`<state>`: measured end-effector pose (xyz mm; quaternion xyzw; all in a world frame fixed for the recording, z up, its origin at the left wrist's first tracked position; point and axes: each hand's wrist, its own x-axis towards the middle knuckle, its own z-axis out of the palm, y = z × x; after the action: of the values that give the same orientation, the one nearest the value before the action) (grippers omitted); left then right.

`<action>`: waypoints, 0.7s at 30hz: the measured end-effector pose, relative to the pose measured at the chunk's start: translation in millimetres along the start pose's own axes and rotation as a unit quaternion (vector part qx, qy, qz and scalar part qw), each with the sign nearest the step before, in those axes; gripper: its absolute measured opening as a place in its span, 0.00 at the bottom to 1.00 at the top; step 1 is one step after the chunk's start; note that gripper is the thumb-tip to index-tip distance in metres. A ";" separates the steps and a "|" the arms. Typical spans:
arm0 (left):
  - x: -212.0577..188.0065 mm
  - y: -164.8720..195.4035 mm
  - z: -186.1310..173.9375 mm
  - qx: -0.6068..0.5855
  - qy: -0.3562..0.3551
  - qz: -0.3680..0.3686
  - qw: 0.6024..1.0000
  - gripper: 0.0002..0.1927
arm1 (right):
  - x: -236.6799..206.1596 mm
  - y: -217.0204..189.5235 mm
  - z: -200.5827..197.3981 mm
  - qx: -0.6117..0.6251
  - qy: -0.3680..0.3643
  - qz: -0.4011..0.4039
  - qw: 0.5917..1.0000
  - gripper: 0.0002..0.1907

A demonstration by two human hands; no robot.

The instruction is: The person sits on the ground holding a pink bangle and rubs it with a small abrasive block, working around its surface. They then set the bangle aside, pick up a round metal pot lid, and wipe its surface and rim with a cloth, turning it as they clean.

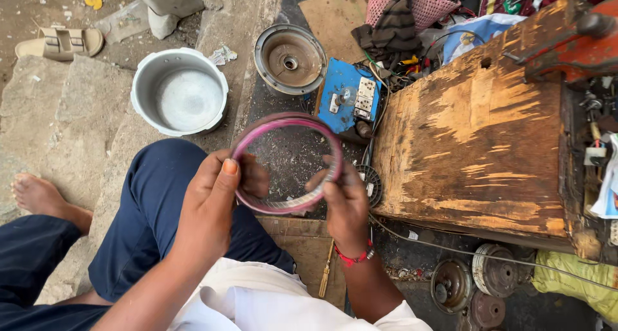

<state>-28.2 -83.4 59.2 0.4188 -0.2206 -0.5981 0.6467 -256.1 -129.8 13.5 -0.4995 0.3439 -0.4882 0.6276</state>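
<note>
pink rubber gasket ring held face-on, dead centre between the hands | left hand pinching its left rim | right hand gripping the right | equally near, no long axis really

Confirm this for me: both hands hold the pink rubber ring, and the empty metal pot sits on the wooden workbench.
Not quite. Both hands, left hand and right hand, do hold the pink rubber ring, but the empty metal pot sits on the stone ground to the left, not on the wooden workbench. The head view shows it.

Soft even daylight, sharp focus
</note>
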 end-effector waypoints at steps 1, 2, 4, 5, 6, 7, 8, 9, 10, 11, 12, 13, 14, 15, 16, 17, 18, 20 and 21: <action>5.0 -10.8 -4.8 -0.035 0.018 -0.017 0.999 0.16 | 2.0 9.7 -3.1 -0.016 -0.002 0.023 1.000 0.24; 9.2 -20.9 -9.7 -0.070 0.035 -0.033 0.996 0.14 | 5.1 21.1 -6.2 -0.031 -0.006 0.044 0.999 0.24; 16.8 -33.7 -22.9 -0.107 0.057 -0.024 0.992 0.13 | 14.5 45.9 -14.0 -0.058 -0.053 0.112 0.991 0.23; 19.2 -36.5 -29.3 -0.110 0.061 -0.004 0.992 0.12 | 15.7 57.9 -17.4 -0.071 -0.072 0.150 0.984 0.23; 20.3 -36.5 -35.7 -0.113 0.066 0.013 0.991 0.12 | 19.6 70.4 -21.0 -0.109 -0.079 0.143 0.981 0.23; 21.0 -32.7 -42.8 -0.081 0.081 0.026 0.993 0.11 | 31.3 82.9 -24.4 -0.147 -0.086 0.135 0.976 0.24; 22.3 -25.8 -49.9 -0.051 0.098 0.043 0.993 0.11 | 47.9 93.4 -28.0 -0.186 -0.098 0.125 0.970 0.24; 21.8 -16.7 -57.3 -0.021 0.117 0.062 0.991 0.10 | 65.9 102.4 -30.2 -0.306 -0.053 0.091 0.946 0.25; 19.4 -4.1 -66.4 -0.009 0.121 0.092 0.988 0.10 | 85.4 109.6 -29.6 -0.419 -0.007 0.053 0.906 0.25; 14.7 10.6 -77.2 0.005 0.122 0.120 0.985 0.09 | 104.6 113.5 -29.9 -0.492 0.018 -0.022 0.870 0.23; 8.4 26.1 -88.8 0.016 0.137 0.140 0.981 0.09 | 122.8 114.7 -30.3 -0.558 0.044 -0.097 0.823 0.21; 1.8 40.8 -100.9 0.026 0.151 0.161 0.975 0.08 | 139.8 114.6 -29.3 -0.600 0.033 -0.131 0.789 0.24; -5.9 53.8 -114.1 0.044 0.158 0.194 0.967 0.08 | 156.4 113.6 -28.2 -0.639 0.024 -0.164 0.751 0.26; -15.2 63.9 -127.8 0.062 0.162 0.224 0.959 0.09 | 169.7 112.9 -26.2 -0.677 0.018 -0.194 0.710 0.28; -25.1 70.5 -142.2 0.082 0.177 0.239 0.951 0.10 | 181.0 112.6 -23.6 -0.692 -0.003 -0.206 0.692 0.28; -34.0 74.2 -157.7 0.102 0.192 0.254 0.943 0.10 | 190.8 112.3 -21.2 -0.706 -0.024 -0.216 0.674 0.27; -37.0 76.7 -175.5 0.080 0.191 0.241 0.948 0.16 | 198.1 112.8 -19.2 -0.721 -0.043 -0.224 0.654 0.27; -37.8 76.9 -215.7 0.064 0.199 0.218 0.953 0.21 | 206.6 115.9 -16.5 -0.748 -0.066 -0.211 0.626 0.18; -38.6 74.8 -236.9 0.070 0.207 0.210 0.953 0.21 | 210.6 118.7 -15.1 -0.760 -0.080 -0.209 0.610 0.14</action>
<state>194.9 14.4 -3.1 0.5223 -0.2060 -0.3320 0.7580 -177.6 -332.7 -93.0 -0.8928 0.4260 -0.1276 -0.0718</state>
